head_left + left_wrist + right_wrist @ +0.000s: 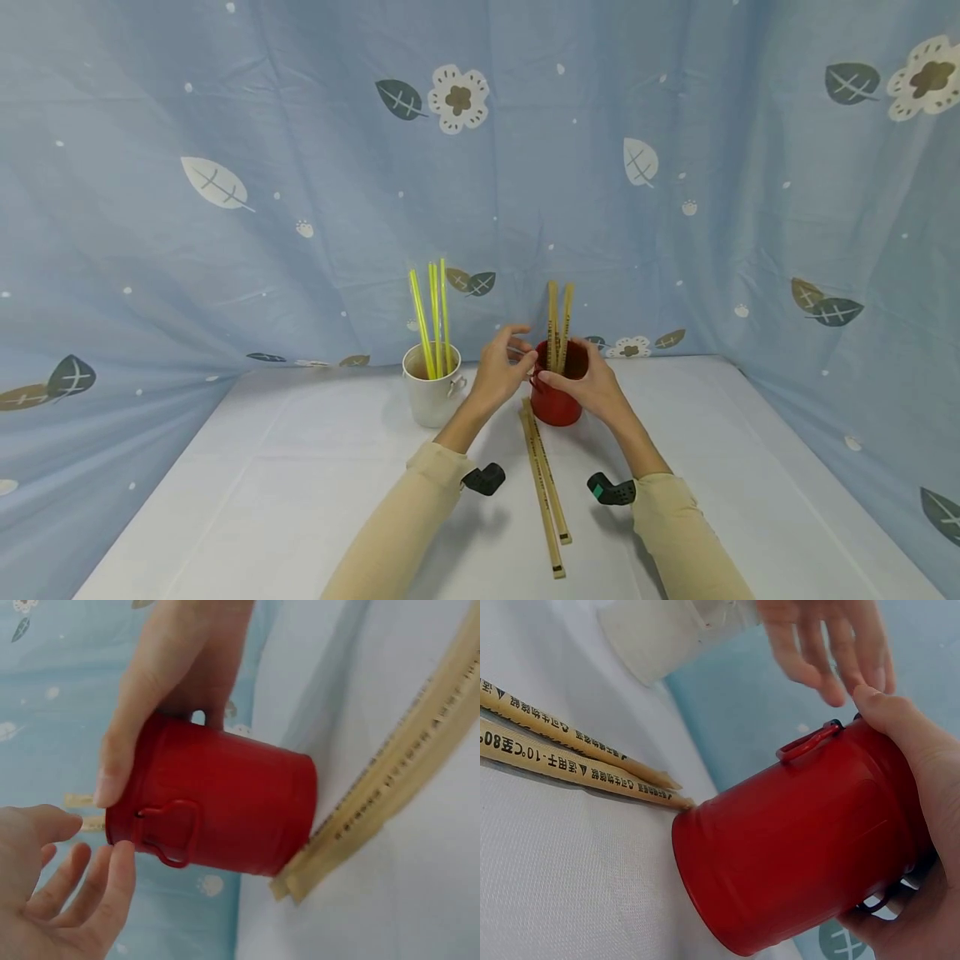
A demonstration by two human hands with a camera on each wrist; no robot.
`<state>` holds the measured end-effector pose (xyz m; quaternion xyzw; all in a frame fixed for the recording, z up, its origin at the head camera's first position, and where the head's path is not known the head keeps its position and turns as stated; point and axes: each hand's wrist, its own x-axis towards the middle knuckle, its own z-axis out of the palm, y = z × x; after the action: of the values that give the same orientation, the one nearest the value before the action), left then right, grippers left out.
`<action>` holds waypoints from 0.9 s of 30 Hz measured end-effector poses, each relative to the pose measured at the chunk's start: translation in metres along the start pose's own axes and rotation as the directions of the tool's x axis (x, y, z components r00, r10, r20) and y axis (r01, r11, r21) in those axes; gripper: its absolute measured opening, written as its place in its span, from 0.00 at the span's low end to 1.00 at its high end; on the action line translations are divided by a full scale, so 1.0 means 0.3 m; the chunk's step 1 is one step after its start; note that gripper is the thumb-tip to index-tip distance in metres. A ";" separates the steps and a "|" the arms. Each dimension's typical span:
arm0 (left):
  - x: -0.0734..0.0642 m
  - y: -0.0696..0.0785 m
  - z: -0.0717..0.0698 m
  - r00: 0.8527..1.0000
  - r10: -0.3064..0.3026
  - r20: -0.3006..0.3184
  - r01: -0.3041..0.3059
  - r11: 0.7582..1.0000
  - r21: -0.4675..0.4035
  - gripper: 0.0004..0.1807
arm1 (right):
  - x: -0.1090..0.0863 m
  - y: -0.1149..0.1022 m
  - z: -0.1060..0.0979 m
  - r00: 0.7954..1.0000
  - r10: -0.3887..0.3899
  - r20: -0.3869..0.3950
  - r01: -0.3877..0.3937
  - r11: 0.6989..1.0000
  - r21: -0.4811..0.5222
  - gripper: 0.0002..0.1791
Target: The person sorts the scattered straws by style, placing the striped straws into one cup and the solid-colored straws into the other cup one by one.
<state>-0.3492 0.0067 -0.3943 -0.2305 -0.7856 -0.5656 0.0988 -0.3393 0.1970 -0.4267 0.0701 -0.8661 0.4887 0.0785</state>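
Note:
My right hand (596, 385) grips a small red metal bucket (556, 408) at its rim, thumb on the near side and fingers round the far side. Two wrapped straws (552, 321) in printed brown paper stand up out of it. In the left wrist view the bucket's small side handle (171, 834) faces my left hand (71, 896). That hand hovers at the left of the rim, fingers loosely bent and nothing between them. Two more paper-wrapped straws (542, 483) lie lengthwise on the table, their far ends close to the bucket's base.
Left of my left hand stands a white bucket (431, 404) holding several bright yellow-green sticks (435, 321). A white cloth covers the table (300, 483). Behind hangs a blue curtain (337, 217) with leaves and flowers.

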 end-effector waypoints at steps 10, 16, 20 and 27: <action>-0.089 -0.056 -0.001 0.999 -0.014 0.032 0.012 0.997 0.076 0.22 | -0.001 0.004 0.003 1.000 -0.005 0.002 0.005 0.999 0.038 0.56; -0.154 -0.076 0.005 0.997 -0.048 0.058 0.033 0.972 0.233 0.22 | 0.003 0.003 0.003 1.000 -0.006 -0.007 0.007 1.000 0.030 0.56; -0.189 -0.087 0.018 0.990 -0.068 0.125 0.027 0.953 0.302 0.23 | 0.003 0.002 0.003 1.000 -0.002 -0.007 0.002 1.000 0.027 0.56; -0.228 -0.094 0.040 0.977 -0.091 0.192 0.010 0.922 0.387 0.28 | 0.002 0.001 0.001 1.000 0.000 -0.006 0.000 0.999 0.033 0.56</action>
<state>-0.3015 -0.0064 -0.4505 -0.2435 -0.8928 -0.3763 0.0453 -0.3399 0.1969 -0.4270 0.0702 -0.8576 0.5033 0.0799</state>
